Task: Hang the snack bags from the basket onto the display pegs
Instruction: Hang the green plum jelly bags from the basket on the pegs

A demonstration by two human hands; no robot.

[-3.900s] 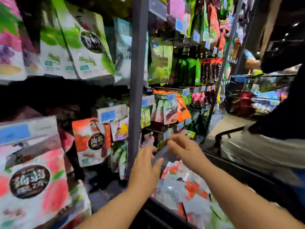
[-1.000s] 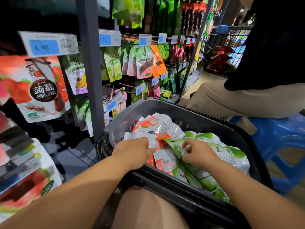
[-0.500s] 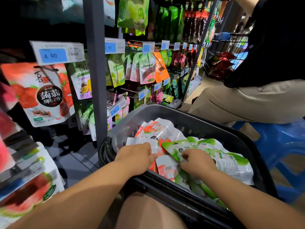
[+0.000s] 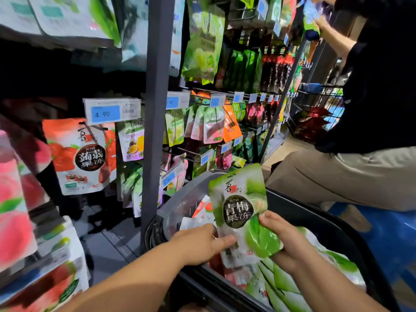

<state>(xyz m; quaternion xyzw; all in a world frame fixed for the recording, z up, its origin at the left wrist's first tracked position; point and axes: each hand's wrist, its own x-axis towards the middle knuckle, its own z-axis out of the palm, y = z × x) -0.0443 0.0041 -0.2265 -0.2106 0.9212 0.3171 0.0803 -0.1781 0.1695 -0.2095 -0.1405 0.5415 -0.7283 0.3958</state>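
Two-handed grip: left hand [image 4: 198, 244] and right hand [image 4: 283, 237] pinch the green snack bag [image 4: 238, 199] low, top likely kept free for hanging.

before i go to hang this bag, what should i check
1. Both hands grip the green bag: ok, left hand at its lower left, right hand at its lower right.
2. Bag upright, front facing me: ok.
3. Hang hole at its top: cannot tell, too blurred.
4. Free peg for this kind of bag: cannot tell.
5. Other person out of the way: ok, they are reaching farther right.
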